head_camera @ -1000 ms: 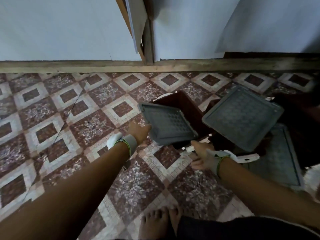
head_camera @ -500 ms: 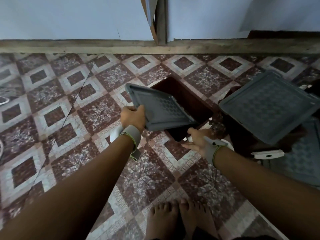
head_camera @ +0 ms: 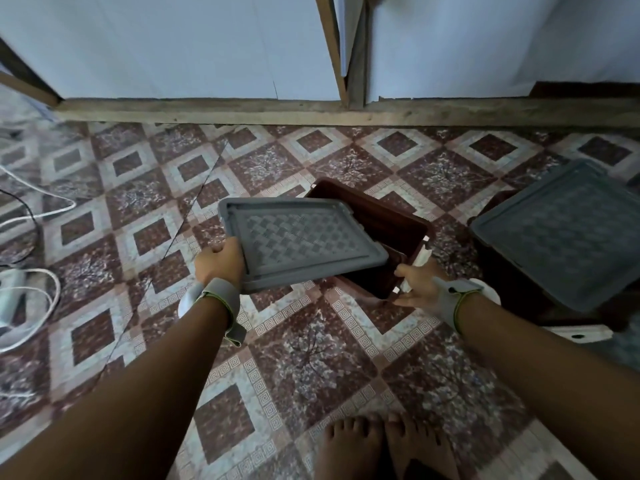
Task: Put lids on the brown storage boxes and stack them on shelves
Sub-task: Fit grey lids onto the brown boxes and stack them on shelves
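A grey lid [head_camera: 298,242] with a woven pattern is held up by its near-left corner in my left hand [head_camera: 220,265]. It is tilted over an open brown storage box [head_camera: 384,220], which is lifted off the patterned floor. My right hand [head_camera: 415,284] grips the box at its near right corner, by a white latch. The lid covers the box's left part; the right part of its inside shows. A second brown box [head_camera: 498,306] stands on the floor at the right with a larger grey lid [head_camera: 561,230] lying on it.
A wooden beam [head_camera: 346,110] runs along the foot of white wall panels at the back, with an upright wooden post [head_camera: 353,50]. White cables and a white plug [head_camera: 24,306] lie at the left. My bare feet [head_camera: 384,445] stand at the bottom.
The view has swung left, so the lidded box now sits farther right. The lid in my left hand has levelled out and moved over the open box.
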